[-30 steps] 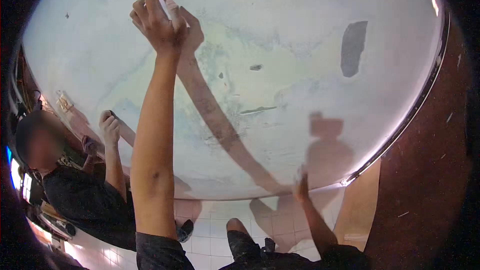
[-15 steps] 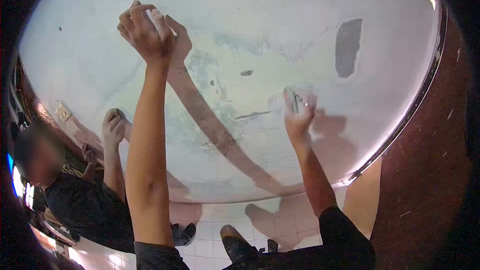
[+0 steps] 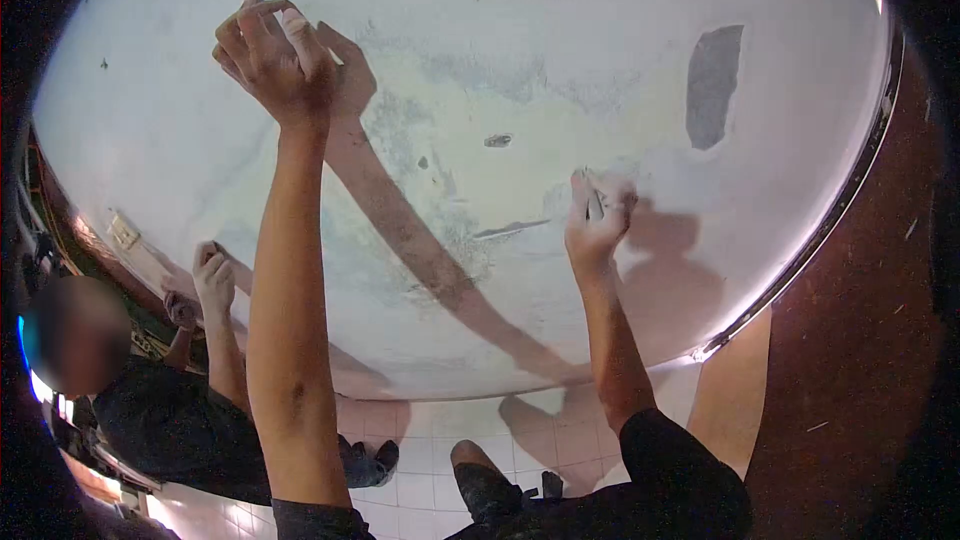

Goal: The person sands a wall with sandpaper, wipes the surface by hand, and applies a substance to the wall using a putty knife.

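Note:
Both of my hands are against a wide white wall surface point(image 3: 590, 0) with pale green and grey blotches. My left hand point(image 3: 275, 62) is raised at the upper left, its fingers curled and its thumb dusted white. What lies inside its grip is hidden. Lower down on the right, my right hand point(image 3: 600, 215) is coated in white dust and bent into a closed grip near the wall. A thin grey edge shows between its fingers, too blurred to name. Left of this hand, a long dark gouge point(image 3: 512, 230) marks the surface.
A dark grey bare patch point(image 3: 714, 88) and a small chip point(image 3: 498, 141) interrupt the coating. At the left, a co-worker in a dark shirt point(image 3: 170, 420) holds a dusty hand point(image 3: 214, 280) by the wall. A switch plate point(image 3: 124, 231) is near them. Below lies white tiled floor point(image 3: 425, 490).
My left hand has shifted slightly left along the wall. My right hand has moved a little down and left relative to the marks. The co-worker's raised hand is lower. The view has shifted slightly.

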Motion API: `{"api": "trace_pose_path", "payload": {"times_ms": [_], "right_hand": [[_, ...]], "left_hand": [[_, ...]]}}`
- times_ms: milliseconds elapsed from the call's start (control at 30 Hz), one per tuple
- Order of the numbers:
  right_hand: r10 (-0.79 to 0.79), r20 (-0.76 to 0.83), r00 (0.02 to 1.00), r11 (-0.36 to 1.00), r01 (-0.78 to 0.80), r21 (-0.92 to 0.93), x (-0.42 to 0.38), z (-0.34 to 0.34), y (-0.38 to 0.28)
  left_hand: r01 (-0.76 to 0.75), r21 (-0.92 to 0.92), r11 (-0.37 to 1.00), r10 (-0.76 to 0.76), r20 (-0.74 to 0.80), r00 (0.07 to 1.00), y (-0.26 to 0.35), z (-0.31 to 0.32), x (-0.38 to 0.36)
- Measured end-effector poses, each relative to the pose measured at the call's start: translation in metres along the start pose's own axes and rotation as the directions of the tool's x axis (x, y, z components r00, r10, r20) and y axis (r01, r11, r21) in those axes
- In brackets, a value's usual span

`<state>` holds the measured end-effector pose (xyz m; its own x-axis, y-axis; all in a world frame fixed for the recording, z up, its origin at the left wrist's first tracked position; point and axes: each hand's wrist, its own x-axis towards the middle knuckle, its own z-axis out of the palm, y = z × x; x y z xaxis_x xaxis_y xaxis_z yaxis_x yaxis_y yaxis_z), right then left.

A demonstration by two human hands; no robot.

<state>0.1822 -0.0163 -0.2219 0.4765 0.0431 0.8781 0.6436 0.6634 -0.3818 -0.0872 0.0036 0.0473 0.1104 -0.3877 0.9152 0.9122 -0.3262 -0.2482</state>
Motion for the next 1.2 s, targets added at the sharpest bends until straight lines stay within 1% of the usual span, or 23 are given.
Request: {"api": "trace_pose_path", "payload": {"times_ms": [33, 133, 233, 333, 433, 533, 633, 733, 833, 900, 933, 967, 1067, 1100, 1167, 1200], "right_hand": [[0.001, 0.009, 1.0, 0.999, -0.001, 0.047, -0.006, -0.004, -0.001], [0.045, 0.009, 0.999, 0.998, -0.045, 0.034, -0.007, -0.005, -0.004], [-0.025, -0.013, 1.0, 0.999, 0.024, -0.047, 0.013, -0.001, -0.017], [0.036, -0.036, 0.999, 0.999, -0.035, 0.021, 0.01, 0.002, -0.013], [0.021, 0.067, 0.998, 0.991, -0.012, -0.133, 0.002, -0.014, -0.012], [0.014, 0.045, 0.999, 0.991, -0.007, -0.134, -0.005, -0.018, -0.006], [0.001, 0.054, 0.999, 0.955, 0.015, -0.297, 0.018, -0.01, -0.006], [0.158, 0.009, 0.987, 0.985, -0.156, -0.073, 0.048, -0.002, -0.034], [0.116, -0.022, 0.993, 0.968, -0.118, -0.221, 0.013, 0.0, -0.004], [0.146, -0.067, 0.987, 0.977, -0.155, -0.144, -0.008, -0.004, 0.001], [0.162, -0.091, 0.983, 0.979, -0.172, -0.106, -0.009, -0.004, -0.003], [0.118, -0.075, 0.99, 0.98, -0.129, -0.154, -0.004, -0.007, -0.005], [0.242, -0.133, 0.961, 0.957, -0.259, -0.132, -0.001, 0.009, -0.013], [0.247, -0.215, 0.945, 0.936, -0.29, -0.201, 0.001, 0.014, -0.018], [0.282, -0.221, 0.934, 0.927, -0.324, -0.188, -0.005, 0.016, -0.009], [0.267, -0.205, 0.942, 0.932, -0.306, -0.195, -0.01, 0.014, -0.006]], "left_hand": [[0.005, -0.01, 1.0, -0.005, 0.001, 1.0, 0.001, 0.0, 0.0], [-0.008, -0.01, 1.0, 0.008, 0.005, 1.0, 0.0, -0.001, 0.001], [0.003, -0.032, 0.999, -0.003, 0.018, 1.0, 0.002, -0.002, 0.001], [-0.004, -0.036, 0.999, 0.004, 0.0, 1.0, 0.001, -0.001, 0.002], [-0.023, -0.036, 0.999, 0.023, 0.004, 1.0, 0.002, -0.002, 0.0], [-0.007, -0.045, 0.999, 0.005, -0.033, 0.999, -0.001, 0.001, 0.0], [-0.002, -0.048, 0.999, 0.0, -0.043, 0.999, -0.002, 0.002, -0.001], [-0.021, -0.057, 0.998, 0.019, -0.043, 0.999, -0.001, 0.0, 0.001], [-0.044, -0.045, 0.998, 0.043, -0.035, 0.998, -0.004, 0.0, 0.002], [-0.074, -0.025, 0.997, 0.073, -0.028, 0.997, -0.01, 0.003, -0.001], [-0.06, -0.032, 0.998, 0.059, -0.033, 0.998, -0.01, 0.003, 0.001], [-0.044, -0.041, 0.998, 0.043, -0.036, 0.998, -0.009, 0.004, 0.001], [-0.038, -0.051, 0.998, 0.037, -0.027, 0.999, -0.008, 0.002, -0.001], [-0.043, -0.049, 0.998, 0.042, -0.026, 0.999, -0.008, 0.002, -0.001], [-0.031, -0.057, 0.998, 0.029, -0.037, 0.999, -0.005, 0.002, 0.001], [-0.022, -0.058, 0.998, 0.02, -0.04, 0.999, -0.004, 0.002, 0.001]]}}
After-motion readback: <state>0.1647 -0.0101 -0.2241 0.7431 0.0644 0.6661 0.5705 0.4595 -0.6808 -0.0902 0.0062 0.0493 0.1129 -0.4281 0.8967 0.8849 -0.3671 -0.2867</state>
